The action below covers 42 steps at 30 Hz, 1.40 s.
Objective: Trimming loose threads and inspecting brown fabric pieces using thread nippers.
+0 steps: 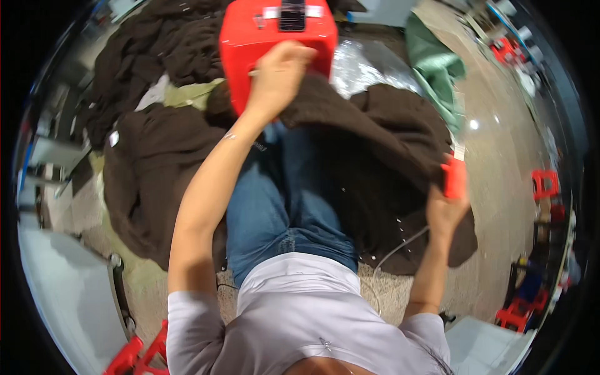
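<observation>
My left hand is ahead of me in front of a red plastic stool or box, its fingers closed on an edge of a dark brown garment. The cloth stretches from there across my lap to the right. My right hand is out at the right, wrapped round a red-handled corded tool with a flat pale metal head; its exact kind is unclear. A thin pale cord trails from that hand toward my lap. The red stool or box has a dark device fixed on its top.
More brown garments are heaped at the left and far left. Clear plastic wrapping and a green sheet lie beyond. A white surface stands at the left, with red stools at the far right.
</observation>
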{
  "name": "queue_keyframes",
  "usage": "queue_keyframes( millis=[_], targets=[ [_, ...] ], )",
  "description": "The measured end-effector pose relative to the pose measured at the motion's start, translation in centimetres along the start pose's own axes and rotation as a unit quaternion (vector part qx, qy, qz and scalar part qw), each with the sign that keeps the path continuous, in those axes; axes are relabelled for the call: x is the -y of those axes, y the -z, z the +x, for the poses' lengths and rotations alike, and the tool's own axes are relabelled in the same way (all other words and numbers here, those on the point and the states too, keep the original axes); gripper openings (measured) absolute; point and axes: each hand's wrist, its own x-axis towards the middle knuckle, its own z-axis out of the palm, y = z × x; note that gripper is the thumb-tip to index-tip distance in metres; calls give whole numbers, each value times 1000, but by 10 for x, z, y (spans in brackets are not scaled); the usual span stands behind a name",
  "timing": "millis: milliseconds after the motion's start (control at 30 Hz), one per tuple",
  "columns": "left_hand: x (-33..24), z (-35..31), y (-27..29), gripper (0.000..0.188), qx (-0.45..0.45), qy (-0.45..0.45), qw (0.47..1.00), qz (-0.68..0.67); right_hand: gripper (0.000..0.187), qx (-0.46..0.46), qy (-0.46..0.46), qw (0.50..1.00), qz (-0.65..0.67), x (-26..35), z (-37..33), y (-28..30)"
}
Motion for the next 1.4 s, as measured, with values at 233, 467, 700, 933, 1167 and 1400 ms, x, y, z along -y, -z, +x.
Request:
queue_keyframes(
  millis=[233,467,700,933,1167,1400],
  targets=[
    [1,-59,-10,23,423,-274,796,335,35,-94,125,983,-92,17,37,67],
    [-8,76,33,27,105,-114,825,543,45,-85,145,974,-153,26,90,58],
    [-175,113,157,24,10,-281,918,279,42,-33,131,991,-4,91,55,90],
    [-69,-118,209,36,130,12,963,238,49,669,-41,726,152,94,-46,58],
    [79,-310,165,67,-86,659,739,-110,80,577,-67,814,-16,89,-86,11],
    [83,-279,144,69,-307,477,756,-325,76,521,50,852,-13,117,-78,-25]
  ],
)
